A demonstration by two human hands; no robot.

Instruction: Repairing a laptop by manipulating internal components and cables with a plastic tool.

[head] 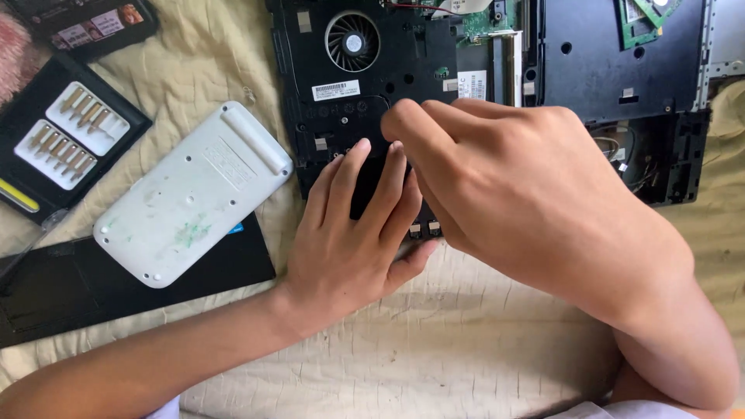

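Note:
An opened black laptop base (403,54) lies upside down on a beige quilted cloth, with its round fan (351,40) and green circuit board (485,27) exposed. My left hand (353,233) lies flat on the laptop's near edge, fingers spread over a black cover panel (371,186). My right hand (512,186) reaches in from the right, just above the left, its fingertips pinched together over the same panel. What the fingertips pinch, if anything, is hidden.
A white calculator (190,198) lies face down at the left, partly on a flat black panel (116,279). A black case of screwdriver bits (66,132) sits at the far left. Another black case (89,23) is at the top left corner.

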